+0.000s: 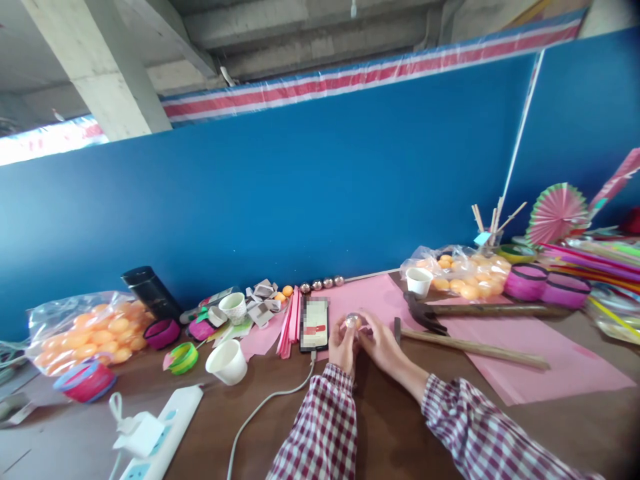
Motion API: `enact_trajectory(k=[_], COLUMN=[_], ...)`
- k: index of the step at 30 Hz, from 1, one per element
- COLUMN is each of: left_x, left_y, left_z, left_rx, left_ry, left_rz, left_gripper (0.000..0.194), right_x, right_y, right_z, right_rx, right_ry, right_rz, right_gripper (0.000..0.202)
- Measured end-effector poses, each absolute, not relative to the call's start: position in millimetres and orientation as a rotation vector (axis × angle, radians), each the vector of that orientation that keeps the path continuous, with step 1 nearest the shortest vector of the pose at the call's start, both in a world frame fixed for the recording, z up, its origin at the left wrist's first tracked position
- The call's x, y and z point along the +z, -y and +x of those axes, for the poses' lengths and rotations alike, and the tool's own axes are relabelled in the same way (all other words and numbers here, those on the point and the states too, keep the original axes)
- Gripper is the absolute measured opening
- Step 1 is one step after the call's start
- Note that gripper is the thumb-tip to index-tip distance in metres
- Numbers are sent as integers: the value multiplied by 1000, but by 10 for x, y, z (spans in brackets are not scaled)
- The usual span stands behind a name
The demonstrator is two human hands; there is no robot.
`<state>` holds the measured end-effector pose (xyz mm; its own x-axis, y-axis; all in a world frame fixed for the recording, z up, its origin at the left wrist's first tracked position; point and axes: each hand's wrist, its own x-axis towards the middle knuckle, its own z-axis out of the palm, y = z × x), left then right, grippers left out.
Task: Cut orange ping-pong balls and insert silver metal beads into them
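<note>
A shiny metal ball point(353, 321) is held up between my two hands over the table. My left hand point(342, 343) grips it with the fingertips from the left and below. From the right, the closed fingers of my right hand point(381, 343) touch the ball or lie right beside it. Just left of my hands lies a phone point(314, 327) with a cable plugged into its lower end. Behind them, several similar metal balls point(327, 283) sit in a row near the blue partition. To the right lies a hammer point(475, 348) with a wooden handle.
A bigger claw hammer point(500, 311) and pink paper point(555, 367) lie at right, below a bag of orange balls point(465, 273). On the left are another bag of orange balls point(95, 330), a white paper cup point(227, 362), tape rolls and a power strip point(170, 427). A blue partition point(300, 200) stands behind.
</note>
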<state>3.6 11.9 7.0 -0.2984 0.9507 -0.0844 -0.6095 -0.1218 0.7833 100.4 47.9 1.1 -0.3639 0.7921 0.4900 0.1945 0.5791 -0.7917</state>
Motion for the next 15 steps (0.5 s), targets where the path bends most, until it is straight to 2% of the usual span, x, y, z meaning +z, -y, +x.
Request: enact_trajectory(k=[8, 15], left_x=[25, 55], left_y=[-140, -116], left_z=[28, 51], left_rx=[1695, 1686], left_ry=[-837, -844], left_rz=[580, 541], left_gripper=[31, 35], right_x=[37, 54], right_y=[-475, -457], right_z=[990, 991], right_rx=[753, 762], right_ry=[1825, 1835], right_rz=[-789, -801], right_gripper=[34, 31])
